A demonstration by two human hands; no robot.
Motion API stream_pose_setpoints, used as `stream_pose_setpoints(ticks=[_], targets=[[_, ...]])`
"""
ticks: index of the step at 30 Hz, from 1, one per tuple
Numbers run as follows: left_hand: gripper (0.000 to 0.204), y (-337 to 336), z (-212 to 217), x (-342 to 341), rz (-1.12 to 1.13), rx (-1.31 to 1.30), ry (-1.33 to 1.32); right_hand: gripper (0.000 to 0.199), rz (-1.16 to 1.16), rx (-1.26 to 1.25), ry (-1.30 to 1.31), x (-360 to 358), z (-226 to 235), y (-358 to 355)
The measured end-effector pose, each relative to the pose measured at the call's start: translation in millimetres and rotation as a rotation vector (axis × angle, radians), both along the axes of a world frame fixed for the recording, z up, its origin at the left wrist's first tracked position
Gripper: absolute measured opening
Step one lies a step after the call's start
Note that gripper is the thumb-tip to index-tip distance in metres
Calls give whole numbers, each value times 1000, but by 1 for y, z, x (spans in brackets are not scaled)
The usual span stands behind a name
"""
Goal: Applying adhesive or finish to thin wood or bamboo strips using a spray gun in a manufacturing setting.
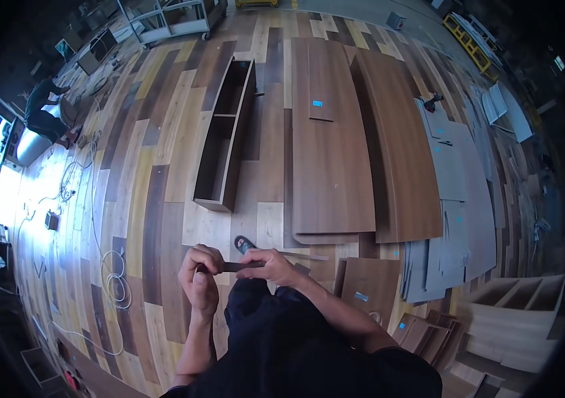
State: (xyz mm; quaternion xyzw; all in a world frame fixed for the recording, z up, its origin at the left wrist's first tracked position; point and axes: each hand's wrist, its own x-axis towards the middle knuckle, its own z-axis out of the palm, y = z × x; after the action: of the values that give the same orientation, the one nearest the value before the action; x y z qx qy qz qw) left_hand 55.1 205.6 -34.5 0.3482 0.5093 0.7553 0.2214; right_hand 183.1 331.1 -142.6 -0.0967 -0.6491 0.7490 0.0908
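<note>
Close to my body, a short, narrow dark brown strip [231,267] is held level between my two hands; its exact kind is unclear. My left hand [201,268] is closed around one end, fingers curled. My right hand [271,266] pinches the other end, its forearm reaching in from the lower right. A sandalled foot [243,243] shows just beyond the strip. Farther off, a long dark open cabinet frame [235,136] with a divider lies on the floor, touched by neither hand.
Large brown wood panels [332,172] lie to the right of the frame, with another long panel [405,166] beside them. Grey sheets [458,172] and a shelf unit [518,298] are at far right. A loose cable [115,282] coils at left. A person [49,109] bends over at far left.
</note>
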Motion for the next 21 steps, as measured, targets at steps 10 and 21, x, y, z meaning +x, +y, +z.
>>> stream_pose_setpoints(ticks=[10, 21], targets=[[76, 102, -35, -163, -4, -377, -377, 21, 118, -299, -242, -148, -11, 101], [41, 179, 48, -455, 100, 399, -719, 28, 110, -171, -536, -163, -60, 258]])
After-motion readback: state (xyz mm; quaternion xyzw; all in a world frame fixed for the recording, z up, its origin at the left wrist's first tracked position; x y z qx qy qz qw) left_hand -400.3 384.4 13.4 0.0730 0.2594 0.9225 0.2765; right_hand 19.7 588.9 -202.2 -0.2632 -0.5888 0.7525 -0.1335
